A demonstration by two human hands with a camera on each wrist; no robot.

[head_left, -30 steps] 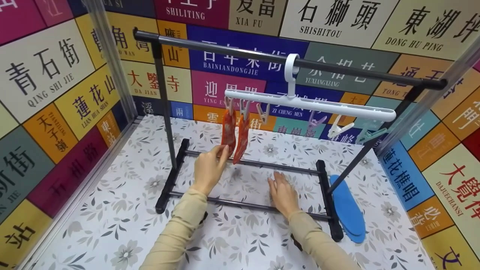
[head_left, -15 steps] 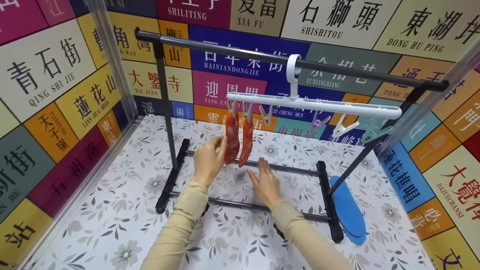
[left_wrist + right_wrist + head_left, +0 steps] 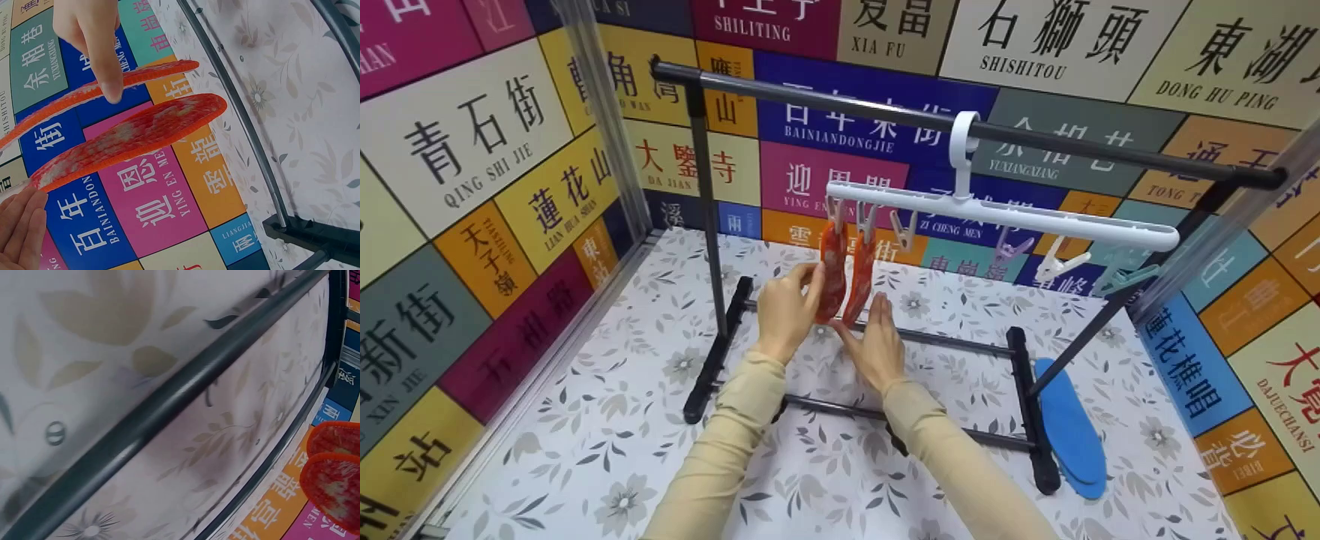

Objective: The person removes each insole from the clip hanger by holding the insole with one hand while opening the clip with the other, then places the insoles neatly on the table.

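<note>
Two red insoles with orange edges hang from clothespins at the left end of a white hanger (image 3: 1005,211). The left insole (image 3: 832,274) has my left hand (image 3: 786,309) at its outer edge; in the left wrist view my straight left fingers (image 3: 23,228) are right at its upper part. My right hand (image 3: 877,346) is beside the lower end of the right insole (image 3: 860,277), fingers extended and thumb pointing left. From the left wrist view, the right thumb (image 3: 109,79) overlaps that insole. In the right wrist view, only the insole ends (image 3: 334,486) show.
The hanger hooks over the top bar (image 3: 840,111) of a black rack. Further along it hang other clothespins, including a white one (image 3: 1057,259) and a green one (image 3: 1125,274). Blue insoles (image 3: 1069,420) lie on the flowered tabletop (image 3: 622,465) beside the rack's right foot (image 3: 1033,409).
My right hand has moved left and up to the hanging insoles. My left hand has slid a little higher along the left insole. The head view has shifted slightly.
</note>
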